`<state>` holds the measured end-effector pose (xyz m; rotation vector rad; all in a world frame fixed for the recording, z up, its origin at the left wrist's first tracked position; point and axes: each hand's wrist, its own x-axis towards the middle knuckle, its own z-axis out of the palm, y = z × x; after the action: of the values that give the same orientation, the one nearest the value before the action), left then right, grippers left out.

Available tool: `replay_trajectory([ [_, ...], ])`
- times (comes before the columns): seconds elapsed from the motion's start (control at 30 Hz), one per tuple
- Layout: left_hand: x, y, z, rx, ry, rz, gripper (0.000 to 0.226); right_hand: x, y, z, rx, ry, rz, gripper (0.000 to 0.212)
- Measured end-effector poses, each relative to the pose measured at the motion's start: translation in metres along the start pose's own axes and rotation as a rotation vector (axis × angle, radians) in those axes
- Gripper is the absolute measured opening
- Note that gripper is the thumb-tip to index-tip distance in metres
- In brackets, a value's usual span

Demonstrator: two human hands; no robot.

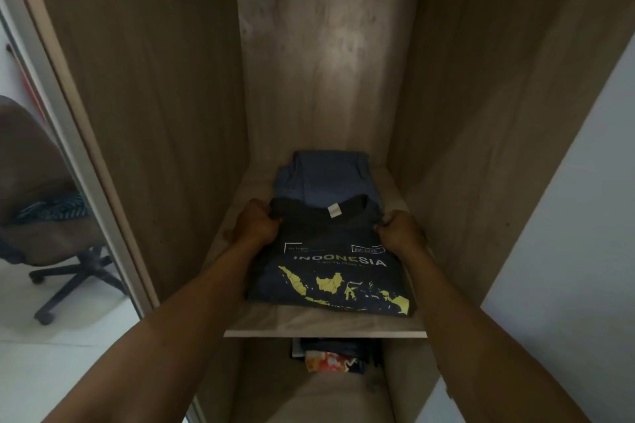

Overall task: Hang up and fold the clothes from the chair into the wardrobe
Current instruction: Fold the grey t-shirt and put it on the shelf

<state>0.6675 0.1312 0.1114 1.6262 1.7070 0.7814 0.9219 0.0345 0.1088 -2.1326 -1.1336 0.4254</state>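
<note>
1. As each hand curls round a shoulder of the folded dark T-shirt (pixel 330 273), the left hand (pixel 256 224) pinches the far left corner and the right hand (pixel 400 232) the far right one. Both sit level, neither nearer.
2. Between them the T-shirt lies flat on the wardrobe shelf (pixel 323 325). Its long axis runs near to far, with the collar at the far end and the printed map towards the near edge.
3. Just beyond the collar lies a folded blue garment (pixel 326 178), touching it or slightly underneath it. Any push inward would probably ride onto it.
4. Count: two hands, one T-shirt held, one blue garment behind.
5. Below the shelf is a small pile of clothes (pixel 331 358), number unclear. Far left, one patterned garment (pixel 51 207) remains on the chair (pixel 37 240).
</note>
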Motion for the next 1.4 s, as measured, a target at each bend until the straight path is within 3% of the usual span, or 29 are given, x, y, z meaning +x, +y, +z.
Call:
replay_trajectory([
  [0.1, -0.019, 0.003, -0.004, 0.045, 0.083, 0.145, 0.069, -0.013, -0.007, -0.006, -0.056, 0.049, -0.048, 0.025],
  [0.17, -0.035, 0.010, -0.010, 0.089, 0.091, 0.299, 0.063, -0.032, -0.015, -0.011, -0.065, 0.120, -0.120, 0.043],
  [0.27, -0.070, 0.010, -0.015, 0.277, -0.216, 0.537, 0.061, -0.077, -0.017, -0.003, -0.061, -0.016, -0.287, 0.047],
  [0.33, -0.093, -0.002, -0.010, 0.442, -0.371, 0.539, 0.063, -0.104, -0.008, 0.011, -0.123, -0.154, -0.304, 0.053],
  [0.47, -0.121, -0.032, 0.004, 0.628, -0.242, 0.551, 0.060, -0.127, 0.007, 0.020, -0.278, -0.107, -0.342, 0.062],
  [0.63, -0.097, -0.010, -0.004, 0.589, -0.190, 0.508, 0.052, -0.101, -0.016, 0.001, -0.248, -0.158, -0.272, 0.045],
  [0.7, -0.083, -0.001, 0.000, 0.573, -0.135, 0.496, 0.063, -0.089, -0.026, 0.004, -0.264, -0.124, -0.265, 0.055],
  [0.8, -0.079, -0.003, 0.013, 0.647, -0.284, 0.424, 0.088, -0.089, -0.022, 0.022, -0.389, -0.218, -0.215, 0.072],
  [0.97, -0.075, -0.004, 0.017, 0.713, -0.315, 0.372, 0.091, -0.089, -0.014, 0.026, -0.414, -0.187, -0.148, 0.083],
  [1.13, -0.073, 0.000, 0.015, 0.701, -0.366, 0.318, 0.092, -0.086, -0.019, 0.022, -0.419, -0.251, -0.130, 0.081],
  [1.3, -0.102, -0.005, 0.000, 0.633, -0.153, 0.455, 0.076, -0.107, -0.014, 0.011, -0.327, -0.097, -0.288, 0.062],
  [1.4, -0.128, -0.020, 0.007, 0.649, -0.159, 0.463, 0.079, -0.125, -0.005, 0.018, -0.321, -0.136, -0.329, 0.061],
])
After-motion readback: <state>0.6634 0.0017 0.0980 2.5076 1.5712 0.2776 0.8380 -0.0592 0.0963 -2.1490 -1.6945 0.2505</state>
